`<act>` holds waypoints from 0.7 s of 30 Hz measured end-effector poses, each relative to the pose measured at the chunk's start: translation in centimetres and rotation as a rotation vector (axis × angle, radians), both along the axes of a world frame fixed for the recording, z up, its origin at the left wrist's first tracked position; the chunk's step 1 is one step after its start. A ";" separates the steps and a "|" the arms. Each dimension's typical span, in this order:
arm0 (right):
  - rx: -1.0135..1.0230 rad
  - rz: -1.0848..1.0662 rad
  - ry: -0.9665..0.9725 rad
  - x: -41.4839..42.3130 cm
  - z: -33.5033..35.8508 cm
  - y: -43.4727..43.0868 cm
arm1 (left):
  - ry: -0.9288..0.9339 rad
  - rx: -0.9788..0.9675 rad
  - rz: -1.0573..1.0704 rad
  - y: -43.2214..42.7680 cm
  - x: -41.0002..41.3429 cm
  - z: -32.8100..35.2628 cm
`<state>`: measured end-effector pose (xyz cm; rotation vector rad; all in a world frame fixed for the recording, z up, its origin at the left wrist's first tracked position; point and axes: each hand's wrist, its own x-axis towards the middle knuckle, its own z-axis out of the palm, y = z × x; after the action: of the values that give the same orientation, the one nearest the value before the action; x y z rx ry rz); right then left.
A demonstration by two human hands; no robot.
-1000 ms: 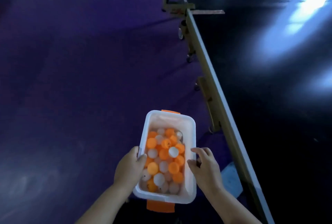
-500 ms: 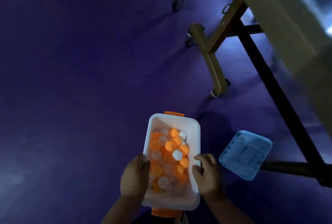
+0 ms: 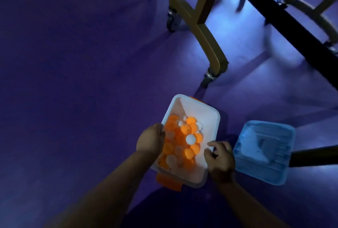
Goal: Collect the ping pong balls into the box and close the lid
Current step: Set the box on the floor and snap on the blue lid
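Observation:
A white plastic box (image 3: 204, 116) with orange latches at both ends is low over the purple floor, tilted, and holds several orange and white ping pong balls (image 3: 182, 141). My left hand (image 3: 150, 140) grips its left rim. My right hand (image 3: 219, 156) holds its right rim near the close corner, fingers curled over the edge. The blue lid (image 3: 263, 152) lies flat on the floor just right of the box, separate from it.
The purple floor (image 3: 73, 81) stretches to the left. The table's wheeled undercarriage stands beyond the box: a tan leg (image 3: 206, 41) with castors (image 3: 209, 76) and dark crossbars (image 3: 285, 24). One dark bar (image 3: 314, 155) reaches the lid's right side.
The view has dropped from the table top to the floor under it. Both hands have carried the box down and to the right, close beside the lid, and it has turned slightly.

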<state>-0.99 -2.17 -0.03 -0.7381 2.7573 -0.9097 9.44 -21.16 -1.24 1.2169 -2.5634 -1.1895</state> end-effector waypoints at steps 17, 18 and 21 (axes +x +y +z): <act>-0.059 -0.350 0.108 -5.7 -1.1 11.3 | 0.044 -0.271 -0.236 0.2 -4.8 -2.2; -0.058 -0.408 0.153 -6.0 -1.1 12.5 | 0.046 -0.285 -0.253 0.0 -4.7 -2.3; 0.149 -0.461 0.339 -6.4 -1.3 15.1 | 0.019 -0.307 -0.265 0.0 -4.7 -2.7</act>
<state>-7.39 12.94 -1.37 -0.2474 3.3334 -0.6806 4.77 -21.18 -3.95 0.8203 -2.8224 -0.7901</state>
